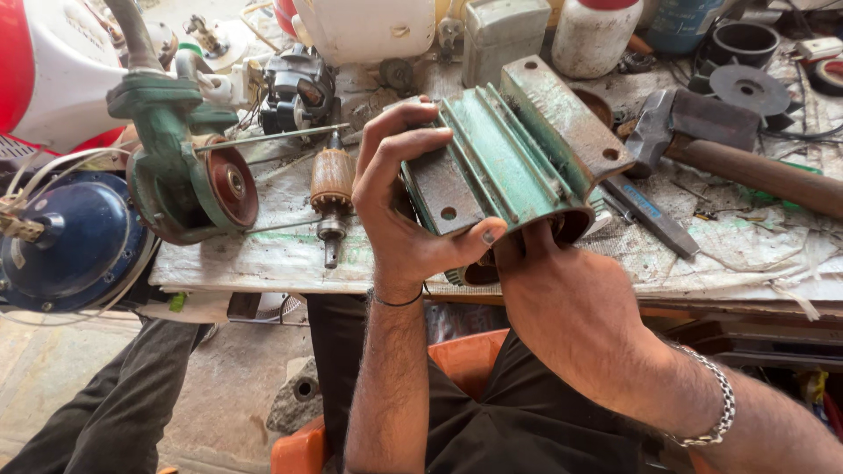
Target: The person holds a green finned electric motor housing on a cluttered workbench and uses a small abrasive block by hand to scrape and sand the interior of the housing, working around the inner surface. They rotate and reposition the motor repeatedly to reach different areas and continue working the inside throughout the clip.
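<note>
1. Head view: we are holding a green motor housing (514,158) in both hands, raised above the near edge of the workbench (263,254), in front of our chest.
2. Our left hand (399,202) is gripping the housing's left side, fingers curling over the top edge and thumb pressing on its near face beside a bolt hole.
3. Our right hand (562,298) is reaching up from below, its fingers going into the housing's open round end, so we cannot tell how tightly they are closing.
4. The housing is showing as cast metal, ribbed with long fins, its green paint wearing off to grey and rust; flat mounting feet with holes are sticking out.
5. A copper-wound armature (332,197) is lying on the bench just left of our left hand.
6. A green grinder body (180,167) with a reddish disc is sitting further left.
7. A hammer (720,140), steel head and brown wooden handle, is lying to the right, beside a flat file (650,215).
</note>
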Tool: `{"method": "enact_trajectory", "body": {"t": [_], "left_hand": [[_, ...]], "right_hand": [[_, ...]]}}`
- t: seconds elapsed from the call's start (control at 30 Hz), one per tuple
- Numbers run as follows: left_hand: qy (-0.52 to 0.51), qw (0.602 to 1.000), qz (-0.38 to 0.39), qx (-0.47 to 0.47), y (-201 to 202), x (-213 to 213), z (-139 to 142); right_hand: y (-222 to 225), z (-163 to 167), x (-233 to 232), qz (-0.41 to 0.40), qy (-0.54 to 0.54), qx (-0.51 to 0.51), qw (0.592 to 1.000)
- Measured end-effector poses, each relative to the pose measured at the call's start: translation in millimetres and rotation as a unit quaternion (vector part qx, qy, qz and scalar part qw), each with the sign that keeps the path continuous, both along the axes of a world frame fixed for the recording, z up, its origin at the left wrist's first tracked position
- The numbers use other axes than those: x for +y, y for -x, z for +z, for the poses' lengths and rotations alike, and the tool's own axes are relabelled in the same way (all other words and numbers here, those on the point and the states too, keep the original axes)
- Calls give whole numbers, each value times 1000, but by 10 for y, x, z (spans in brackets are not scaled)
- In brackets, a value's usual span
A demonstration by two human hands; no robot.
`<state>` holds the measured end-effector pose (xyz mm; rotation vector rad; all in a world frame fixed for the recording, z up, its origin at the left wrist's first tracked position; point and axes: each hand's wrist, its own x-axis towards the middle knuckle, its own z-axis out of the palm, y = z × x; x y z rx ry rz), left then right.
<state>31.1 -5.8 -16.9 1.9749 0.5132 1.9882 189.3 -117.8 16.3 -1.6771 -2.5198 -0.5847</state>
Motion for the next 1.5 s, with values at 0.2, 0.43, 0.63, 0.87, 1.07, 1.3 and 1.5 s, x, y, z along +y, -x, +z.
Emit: {"method": "enact_trajectory", "body": {"t": [0.2,0.43,0.63,0.87,1.07,1.3,1.5], "left_hand": [[11,1000,-2,2,2,-15,-11],[11,1000,-3,2,0,1,-12],[3,1000,6,5,2,-12,-1],[7,1000,6,2,-5,-17,-6],[13,1000,3,2,4,-32,-10],[-10,1000,5,-3,-22,27,-10],[-2,1000,10,2,12,-8,3]], "right_hand": [[4,44,25,-60,82,7,995],[94,160,13,-97,120,-3,988],[17,72,25,-96,119,-22,988],[1,-14,18,-54,7,-21,998],[69,5,25,-149,142,-31,978],[70,59,48,-50,30,26,998],[159,101,96,-134,114,30,984]]}}
